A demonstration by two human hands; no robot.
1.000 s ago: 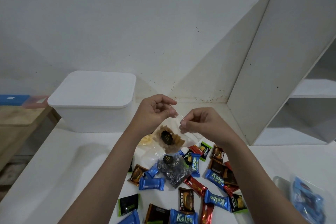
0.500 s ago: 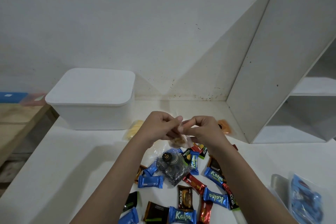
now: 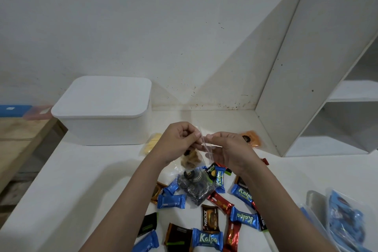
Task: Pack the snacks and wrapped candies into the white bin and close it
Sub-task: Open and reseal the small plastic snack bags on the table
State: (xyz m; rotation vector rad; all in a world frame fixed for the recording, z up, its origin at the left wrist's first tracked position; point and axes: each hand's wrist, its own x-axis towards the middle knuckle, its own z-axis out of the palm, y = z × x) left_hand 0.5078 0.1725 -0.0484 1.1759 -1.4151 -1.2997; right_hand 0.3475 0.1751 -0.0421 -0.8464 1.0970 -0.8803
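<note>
My left hand (image 3: 177,143) and my right hand (image 3: 229,150) pinch the top edge of a clear bag of brown snacks (image 3: 191,160), held just above the white table (image 3: 86,172). Below the hands lie several wrapped candies: blue Kalpa packs (image 3: 207,239), a brown Nextar pack (image 3: 210,218), red wrappers (image 3: 221,202) and a clear bag of dark spiral cookies (image 3: 195,187). The white bin (image 3: 104,111) stands at the back left with its lid on. A yellow snack bag (image 3: 151,143) lies by the bin and an orange one (image 3: 251,138) behind my right hand.
A white shelf unit (image 3: 319,80) rises at the right. A clear bag of blue candies (image 3: 345,225) lies at the table's right front. A wooden bench (image 3: 18,139) sits beyond the table's left edge, and the wall runs along the back.
My hands dropped lower with the clear snack bag and came close together, then drew slightly apart along its top edge. The yellow and orange bags came into view.
</note>
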